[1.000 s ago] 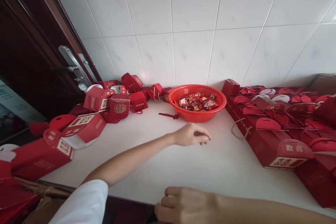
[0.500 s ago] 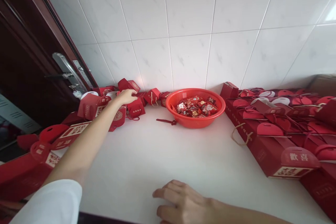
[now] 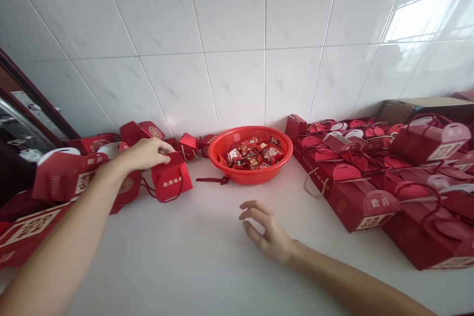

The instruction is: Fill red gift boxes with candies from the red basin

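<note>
My left hand [image 3: 153, 153] is closed on the top of a small red box [image 3: 171, 177] with gold characters and a dark red cord, at the left of the white table [image 3: 207, 247]. Above the table's middle, my right hand [image 3: 264, 229] has its fingers apart and curved, holding nothing. Beyond it, near the tiled wall, stands a red plastic basket [image 3: 252, 177] with many small red-wrapped sweets [image 3: 254, 154] inside. A dark red knotted cord [image 3: 213, 179] lies just left of the basket.
Red gift boxes [image 3: 365, 200] with handles crowd the right side, a brown carton [image 3: 392, 111] behind them. More red boxes [image 3: 55, 177] are heaped at the left, near a door handle [image 3: 18, 118]. Small red boxes [image 3: 188, 144] stand along the wall.
My left hand has drawn the small red box toward me, out of the pile. My right hand has moved forward over the table. The view has turned to the right.
</note>
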Motion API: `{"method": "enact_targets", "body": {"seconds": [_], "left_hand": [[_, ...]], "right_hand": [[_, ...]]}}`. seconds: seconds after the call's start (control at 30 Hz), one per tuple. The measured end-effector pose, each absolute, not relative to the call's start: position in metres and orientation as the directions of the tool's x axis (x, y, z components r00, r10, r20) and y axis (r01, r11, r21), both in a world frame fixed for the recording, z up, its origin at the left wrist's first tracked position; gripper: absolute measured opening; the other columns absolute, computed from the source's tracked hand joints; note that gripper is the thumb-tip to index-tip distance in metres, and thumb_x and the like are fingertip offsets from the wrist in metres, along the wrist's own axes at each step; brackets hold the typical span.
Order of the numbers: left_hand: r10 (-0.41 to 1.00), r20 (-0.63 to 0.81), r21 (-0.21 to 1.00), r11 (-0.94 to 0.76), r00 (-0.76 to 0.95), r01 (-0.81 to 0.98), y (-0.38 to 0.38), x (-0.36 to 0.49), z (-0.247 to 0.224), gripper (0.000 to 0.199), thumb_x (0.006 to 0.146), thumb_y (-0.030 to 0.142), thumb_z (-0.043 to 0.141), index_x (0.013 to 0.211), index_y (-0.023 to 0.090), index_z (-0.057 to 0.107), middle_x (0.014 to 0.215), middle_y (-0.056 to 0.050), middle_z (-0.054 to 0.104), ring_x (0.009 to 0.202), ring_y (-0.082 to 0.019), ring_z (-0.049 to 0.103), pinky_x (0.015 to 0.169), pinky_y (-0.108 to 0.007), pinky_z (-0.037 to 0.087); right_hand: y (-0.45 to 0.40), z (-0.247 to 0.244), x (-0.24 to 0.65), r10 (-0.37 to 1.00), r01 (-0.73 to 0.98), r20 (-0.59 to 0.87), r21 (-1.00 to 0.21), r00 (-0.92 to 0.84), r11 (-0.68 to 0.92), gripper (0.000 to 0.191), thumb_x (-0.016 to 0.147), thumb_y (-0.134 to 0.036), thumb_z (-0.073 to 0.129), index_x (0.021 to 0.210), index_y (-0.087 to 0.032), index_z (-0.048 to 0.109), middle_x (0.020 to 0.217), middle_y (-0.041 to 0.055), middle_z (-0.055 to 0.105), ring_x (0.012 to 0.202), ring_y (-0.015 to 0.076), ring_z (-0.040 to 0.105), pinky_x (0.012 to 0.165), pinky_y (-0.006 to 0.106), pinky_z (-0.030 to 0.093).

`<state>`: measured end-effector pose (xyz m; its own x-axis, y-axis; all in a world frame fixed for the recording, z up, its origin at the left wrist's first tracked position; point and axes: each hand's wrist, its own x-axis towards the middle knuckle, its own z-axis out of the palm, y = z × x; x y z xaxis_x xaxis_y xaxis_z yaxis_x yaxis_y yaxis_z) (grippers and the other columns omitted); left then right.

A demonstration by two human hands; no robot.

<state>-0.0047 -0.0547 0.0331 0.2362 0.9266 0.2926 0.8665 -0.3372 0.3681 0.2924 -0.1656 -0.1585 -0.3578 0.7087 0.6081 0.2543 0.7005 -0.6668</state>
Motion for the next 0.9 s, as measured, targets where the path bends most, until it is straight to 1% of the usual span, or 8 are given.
{"method": "enact_targets", "body": {"seconds": [0.07, 0.17, 0.23, 0.33, 0.5, 0.63, 0.77, 0.9], "left_hand": [[0.920, 0.243, 0.370, -0.382, 0.308, 0.847, -0.072, 0.007, 0.038, 0.032, 0.074, 0.046, 0.065, 0.094, 0.026, 0.079, 0.081, -0.005, 0.073, 0.082, -0.027, 0.067, 0.074, -0.033, 0.054], [0.844, 0.045, 0.382, -0.509, 0.535, 0.771, -0.103, 0.034, 0.041, 0.022, 0.075, 0.039, 0.068, 0.090, 0.028, 0.081, 0.087, -0.003, 0.074, 0.078, -0.023, 0.066, 0.068, -0.028, 0.053], [0.769, 0.101, 0.384, -0.615, 0.631, 0.689, -0.124, 0.058, 0.036, 0.022, 0.082, 0.034, 0.063, 0.095, 0.030, 0.080, 0.092, -0.002, 0.073, 0.079, -0.019, 0.066, 0.068, -0.025, 0.052], [0.637, 0.223, 0.298, -0.765, 0.738, 0.571, -0.147, 0.096, 0.016, 0.031, 0.091, 0.021, 0.051, 0.104, 0.031, 0.078, 0.094, -0.002, 0.070, 0.078, -0.014, 0.063, 0.069, -0.022, 0.049], [0.413, 0.325, 0.089, -0.909, 0.850, 0.408, -0.156, 0.132, -0.032, 0.037, 0.092, 0.006, 0.046, 0.102, 0.026, 0.076, 0.089, -0.001, 0.065, 0.069, -0.010, 0.057, 0.062, -0.021, 0.042], [0.383, 0.381, 0.003, -0.910, 0.842, 0.414, -0.157, 0.139, -0.058, 0.034, 0.093, 0.005, 0.045, 0.100, 0.023, 0.073, 0.087, -0.002, 0.064, 0.069, -0.011, 0.056, 0.059, -0.022, 0.041], [0.388, 0.388, 0.050, -0.915, 0.836, 0.401, -0.162, 0.141, -0.061, 0.028, 0.095, 0.011, 0.047, 0.100, 0.022, 0.073, 0.087, -0.002, 0.066, 0.073, -0.012, 0.058, 0.061, -0.023, 0.042], [0.414, 0.307, 0.250, -0.904, 0.857, 0.347, -0.161, 0.140, -0.054, 0.032, 0.100, 0.027, 0.046, 0.085, 0.020, 0.073, 0.086, -0.003, 0.067, 0.070, -0.012, 0.059, 0.065, -0.024, 0.045]], "right_hand": [[-0.159, -0.157, 0.297, 0.760, 0.243, 0.584, -0.722, -0.287, 0.647, 0.014, 0.095, -0.022, 0.049, 0.097, -0.019, 0.063, 0.110, 0.0118, 0.065, 0.093, 0.0178, 0.065, 0.084, 0.034, 0.055], [-0.153, -0.153, 0.304, 0.846, 0.216, 0.495, -0.820, -0.200, 0.530, 0.020, 0.097, -0.033, 0.049, 0.098, -0.019, 0.063, 0.106, 0.0103, 0.066, 0.080, 0.0160, 0.063, 0.072, 0.031, 0.054], [-0.151, -0.148, 0.310, 0.900, 0.188, 0.411, -0.882, -0.145, 0.433, 0.028, 0.098, -0.042, 0.048, 0.102, -0.019, 0.063, 0.099, 0.0076, 0.066, 0.076, 0.0160, 0.062, 0.067, 0.030, 0.052], [-0.150, -0.138, 0.320, 0.944, 0.139, 0.326, -0.934, -0.055, 0.330, 0.036, 0.097, -0.050, 0.046, 0.102, -0.019, 0.063, 0.081, 0.0026, 0.064, 0.070, 0.0162, 0.059, 0.065, 0.029, 0.050], [-0.148, -0.130, 0.338, 0.919, 0.178, 0.382, -0.915, 0.098, 0.362, 0.035, 0.096, -0.051, 0.047, 0.095, -0.020, 0.064, 0.088, 0.0034, 0.066, 0.078, 0.0181, 0.058, 0.075, 0.032, 0.049], [-0.148, -0.130, 0.346, 0.890, 0.314, 0.446, -0.862, 0.100, 0.397, 0.031, 0.090, -0.050, 0.058, 0.100, -0.022, 0.064, 0.094, 0.0040, 0.068, 0.084, 0.0204, 0.059, 0.080, 0.036, 0.049], [-0.153, -0.125, 0.342, 0.872, 0.425, 0.490, -0.789, -0.002, 0.445, 0.035, 0.084, -0.043, 0.067, 0.113, -0.024, 0.061, 0.109, 0.0065, 0.067, 0.099, 0.0244, 0.061, 0.089, 0.041, 0.049], [-0.158, -0.123, 0.337, 0.870, 0.431, 0.487, -0.771, -0.074, 0.469, 0.040, 0.082, -0.034, 0.069, 0.119, -0.024, 0.056, 0.118, 0.0078, 0.064, 0.108, 0.0255, 0.061, 0.094, 0.042, 0.050]]}}
